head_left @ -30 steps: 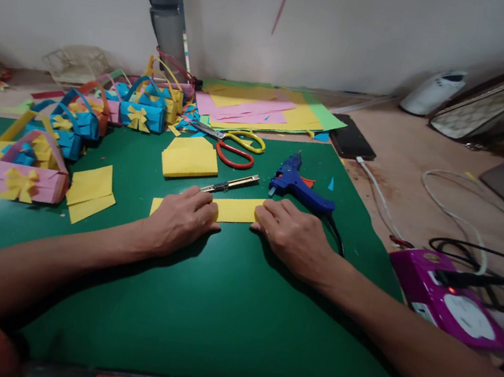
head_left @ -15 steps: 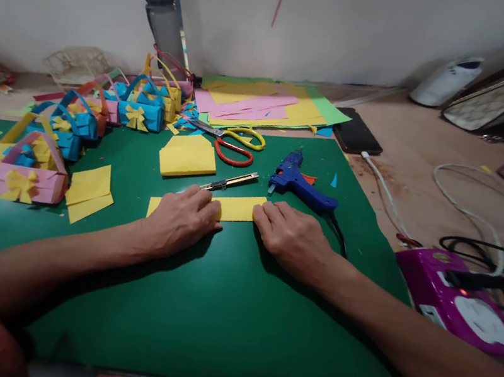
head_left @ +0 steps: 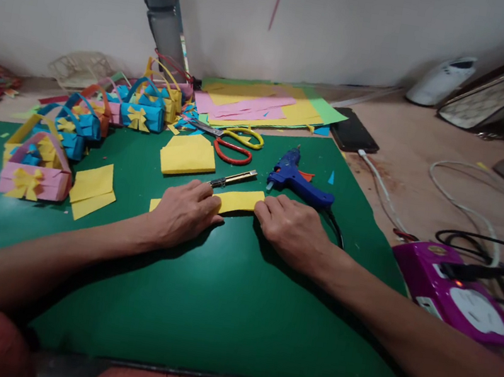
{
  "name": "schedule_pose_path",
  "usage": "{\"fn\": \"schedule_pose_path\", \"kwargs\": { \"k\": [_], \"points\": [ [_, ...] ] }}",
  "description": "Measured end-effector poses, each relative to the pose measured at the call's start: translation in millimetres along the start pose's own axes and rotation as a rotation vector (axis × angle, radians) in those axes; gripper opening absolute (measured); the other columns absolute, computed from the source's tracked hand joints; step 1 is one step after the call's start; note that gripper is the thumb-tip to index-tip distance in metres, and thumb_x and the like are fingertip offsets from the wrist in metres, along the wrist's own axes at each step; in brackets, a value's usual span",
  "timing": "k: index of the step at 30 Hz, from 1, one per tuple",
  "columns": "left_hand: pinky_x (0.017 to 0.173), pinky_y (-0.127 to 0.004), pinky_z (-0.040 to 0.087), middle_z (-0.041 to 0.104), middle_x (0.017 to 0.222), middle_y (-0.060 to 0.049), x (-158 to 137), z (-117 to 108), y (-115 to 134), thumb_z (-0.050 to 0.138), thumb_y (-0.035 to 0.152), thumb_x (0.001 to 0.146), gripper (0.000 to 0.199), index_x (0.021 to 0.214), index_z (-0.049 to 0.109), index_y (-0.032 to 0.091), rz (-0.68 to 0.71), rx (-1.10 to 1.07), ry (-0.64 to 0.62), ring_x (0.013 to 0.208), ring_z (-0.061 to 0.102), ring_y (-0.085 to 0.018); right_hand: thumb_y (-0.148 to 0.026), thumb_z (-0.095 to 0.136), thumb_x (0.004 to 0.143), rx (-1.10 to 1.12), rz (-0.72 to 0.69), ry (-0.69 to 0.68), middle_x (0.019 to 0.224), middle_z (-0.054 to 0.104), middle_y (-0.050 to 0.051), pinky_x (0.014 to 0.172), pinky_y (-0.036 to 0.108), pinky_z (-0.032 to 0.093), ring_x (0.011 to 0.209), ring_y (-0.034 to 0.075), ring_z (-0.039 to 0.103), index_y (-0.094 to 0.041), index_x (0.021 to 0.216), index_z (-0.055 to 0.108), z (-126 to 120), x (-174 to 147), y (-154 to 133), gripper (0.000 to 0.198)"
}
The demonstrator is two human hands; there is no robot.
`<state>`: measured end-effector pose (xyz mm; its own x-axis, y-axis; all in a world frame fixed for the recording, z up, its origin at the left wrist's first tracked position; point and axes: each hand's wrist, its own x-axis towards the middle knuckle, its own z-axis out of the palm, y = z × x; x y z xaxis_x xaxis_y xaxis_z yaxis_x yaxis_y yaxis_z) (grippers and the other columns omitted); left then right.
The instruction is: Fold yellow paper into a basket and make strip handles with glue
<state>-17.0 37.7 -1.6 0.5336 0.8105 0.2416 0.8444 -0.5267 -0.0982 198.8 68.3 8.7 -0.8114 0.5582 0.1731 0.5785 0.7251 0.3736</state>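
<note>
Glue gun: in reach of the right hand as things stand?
Probably yes: the blue glue gun lies just beyond the right hand with nothing seen between them, though that hand's fingers are on the yellow paper strip.

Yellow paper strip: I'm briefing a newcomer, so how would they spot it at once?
On the big green mat, find the bare left hand and right hand. The narrow yellow paper strip runs between them; unlike the overlapping yellow paper pieces leftward, it is held by both.

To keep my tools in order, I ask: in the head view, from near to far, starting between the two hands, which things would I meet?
Yellow paper strip, cutter knife, scissors, coloured sheets, wall.
</note>
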Motion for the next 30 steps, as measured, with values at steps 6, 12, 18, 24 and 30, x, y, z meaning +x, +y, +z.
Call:
{"fn": "schedule_pose_path", "kwargs": {
  "k": [6,12,18,24,30],
  "points": [
    [0.058,-0.025,0.042,0.065,0.091,-0.007,0.2,0.9,-3.8,0.054,0.034,0.087,0.021,0.084,0.065,0.017,-0.058,-0.115,0.025,0.08,0.059,-0.018,-0.004,0.04,0.081,0.041,0.043,-0.013,0.069,0.063,0.011,0.052,0.031,0.019,0.064,0.02,0.05,-0.012,0.077,0.061,-1.5,-1.1,0.6,0.023],
    [0.056,-0.023,0.041,0.063,0.083,-0.004,4.8,-2.4,-14.0,0.064,0.031,0.08,0.016,0.086,0.067,0.016,-0.14,-0.411,-0.022,0.067,0.057,-0.012,-0.002,0.039,0.079,0.081,0.086,-0.001,0.068,0.062,0.01,0.051,0.031,0.02,0.062,0.018,0.049,-0.012,0.078,0.061,-2.0,-2.8,2.0,0.024],
    [0.062,-0.026,0.045,0.062,0.089,-0.005,7.0,-6.1,-14.7,0.069,0.033,0.075,0.029,0.098,0.066,0.016,-0.186,-0.494,-0.081,0.073,0.058,-0.015,-0.002,0.034,0.081,0.129,0.2,0.021,0.077,0.065,0.01,0.052,0.029,0.028,0.07,0.02,0.055,-0.011,0.088,0.059,1.6,-5.1,2.2,0.027],
    [0.067,-0.03,0.048,0.061,0.104,-0.008,5.6,-7.0,-8.5,0.067,0.03,0.075,0.032,0.105,0.062,0.018,-0.17,-0.416,-0.104,0.083,0.061,-0.019,-0.02,0.051,0.084,0.419,0.349,0.062,0.103,0.064,0.013,0.068,0.03,0.043,0.092,0.023,0.058,-0.012,0.111,0.054,3.9,-4.6,2.9,0.028],
    [0.07,-0.031,0.05,0.066,0.091,-0.007,2.8,-2.4,-8.2,0.061,0.023,0.079,0.023,0.101,0.062,0.017,-0.108,-0.414,-0.087,0.082,0.062,-0.02,-0.021,0.06,0.077,0.759,0.477,0.063,0.097,0.066,0.009,0.074,0.032,0.046,0.08,0.019,0.06,-0.013,0.114,0.054,2.2,-1.9,6.9,0.039]
  ]
}}
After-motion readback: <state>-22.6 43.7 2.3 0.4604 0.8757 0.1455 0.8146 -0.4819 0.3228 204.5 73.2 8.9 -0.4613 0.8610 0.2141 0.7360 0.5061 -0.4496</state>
